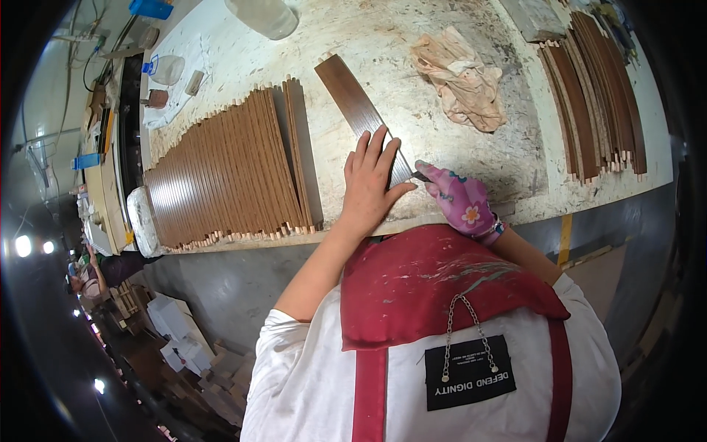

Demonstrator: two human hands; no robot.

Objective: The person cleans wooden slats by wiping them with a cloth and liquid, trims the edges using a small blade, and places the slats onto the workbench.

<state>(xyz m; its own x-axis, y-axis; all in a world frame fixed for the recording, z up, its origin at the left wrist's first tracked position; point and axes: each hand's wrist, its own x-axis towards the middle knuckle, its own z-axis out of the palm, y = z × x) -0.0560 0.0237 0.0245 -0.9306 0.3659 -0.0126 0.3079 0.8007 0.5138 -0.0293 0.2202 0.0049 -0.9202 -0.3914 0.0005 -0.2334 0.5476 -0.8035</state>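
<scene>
A brown wooden slat with small pale pegs at its far end lies aslant on the worktable. Bare, with fingers spread, my left hand rests flat on the slat's near part. My right hand, in a purple flowered glove, is closed round a small dark tool. The tool's tip meets the slat's near end; its kind is mostly hidden by the glove. To the left stands a long row of similar brown slats, packed on edge with pale pegs at both ends.
More brown slats lie stacked at the right of the pale, stained worktable. A crumpled beige cloth lies beyond my right hand. Clear plastic containers stand at the back. Another person is far off at the left.
</scene>
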